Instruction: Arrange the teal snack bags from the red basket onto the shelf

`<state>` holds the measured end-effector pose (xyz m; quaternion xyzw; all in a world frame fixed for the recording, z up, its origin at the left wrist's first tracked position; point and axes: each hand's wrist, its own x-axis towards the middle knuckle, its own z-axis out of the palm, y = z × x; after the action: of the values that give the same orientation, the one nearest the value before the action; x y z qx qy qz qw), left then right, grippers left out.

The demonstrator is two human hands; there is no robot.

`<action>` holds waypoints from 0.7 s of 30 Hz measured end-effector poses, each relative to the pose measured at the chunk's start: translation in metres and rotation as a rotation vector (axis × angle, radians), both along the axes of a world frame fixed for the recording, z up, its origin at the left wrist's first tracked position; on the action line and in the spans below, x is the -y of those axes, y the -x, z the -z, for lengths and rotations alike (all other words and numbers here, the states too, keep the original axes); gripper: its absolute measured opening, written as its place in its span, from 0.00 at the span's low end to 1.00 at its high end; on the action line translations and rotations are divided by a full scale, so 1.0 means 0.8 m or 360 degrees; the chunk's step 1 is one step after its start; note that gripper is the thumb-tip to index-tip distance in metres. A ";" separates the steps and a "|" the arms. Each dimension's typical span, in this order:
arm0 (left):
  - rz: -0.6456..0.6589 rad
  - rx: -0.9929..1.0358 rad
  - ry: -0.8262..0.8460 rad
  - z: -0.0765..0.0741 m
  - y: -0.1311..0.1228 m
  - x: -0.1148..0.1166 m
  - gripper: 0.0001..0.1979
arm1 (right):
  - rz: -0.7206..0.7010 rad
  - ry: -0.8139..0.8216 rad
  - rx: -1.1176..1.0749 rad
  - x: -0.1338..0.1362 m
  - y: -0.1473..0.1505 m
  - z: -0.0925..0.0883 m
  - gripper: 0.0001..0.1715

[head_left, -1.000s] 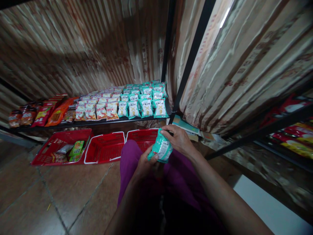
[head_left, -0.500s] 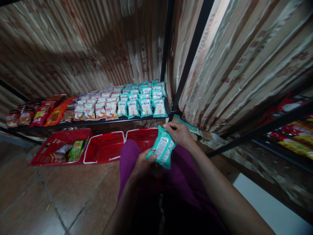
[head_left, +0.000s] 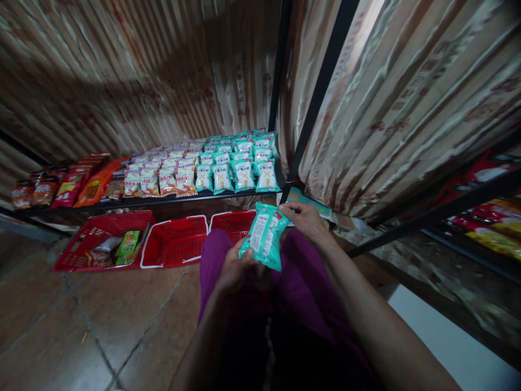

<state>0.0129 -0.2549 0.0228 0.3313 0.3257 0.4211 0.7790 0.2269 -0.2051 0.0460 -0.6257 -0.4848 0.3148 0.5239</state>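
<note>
A teal snack bag [head_left: 264, 237] with a printed white panel is held above my knees. My left hand [head_left: 236, 264] grips its lower left corner, the thumb lying on the front. At the upper right corner, the fingers of my right hand [head_left: 303, 219] pinch the edge of the bag. Matching teal snack bags [head_left: 244, 175] stand in rows on the low black shelf [head_left: 163, 203] in front of me. White and orange snack bags [head_left: 166, 179] fill the rows left of them.
Red baskets stand on the tiled floor below the shelf: a left basket [head_left: 77, 255] with a few packets [head_left: 127, 244], a middle basket [head_left: 175, 244], and another partly behind my knee [head_left: 215, 250]. A black post [head_left: 313, 108] rises at right. A white surface [head_left: 439, 331] lies low right.
The teal bag has turned a little and shifted slightly left, so its printed panel faces me more squarely. Both hands keep hold of it.
</note>
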 end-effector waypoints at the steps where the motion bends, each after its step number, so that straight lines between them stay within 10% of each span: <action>1: 0.0003 -0.0003 0.0003 -0.002 0.000 0.000 0.27 | 0.0019 0.0013 -0.0023 -0.002 0.000 0.003 0.20; 10: -0.0229 -0.0053 0.0099 -0.006 -0.005 -0.002 0.25 | 0.0081 0.0185 -0.0277 0.013 0.025 0.015 0.25; 21: -0.0482 -0.0064 0.0043 0.012 -0.009 -0.006 0.22 | -0.0642 0.0488 -0.0485 0.054 0.055 0.018 0.25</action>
<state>0.0199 -0.2499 0.0132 0.2764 0.3932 0.5227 0.7041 0.1829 -0.2486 0.0313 -0.5341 -0.4618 0.5724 0.4170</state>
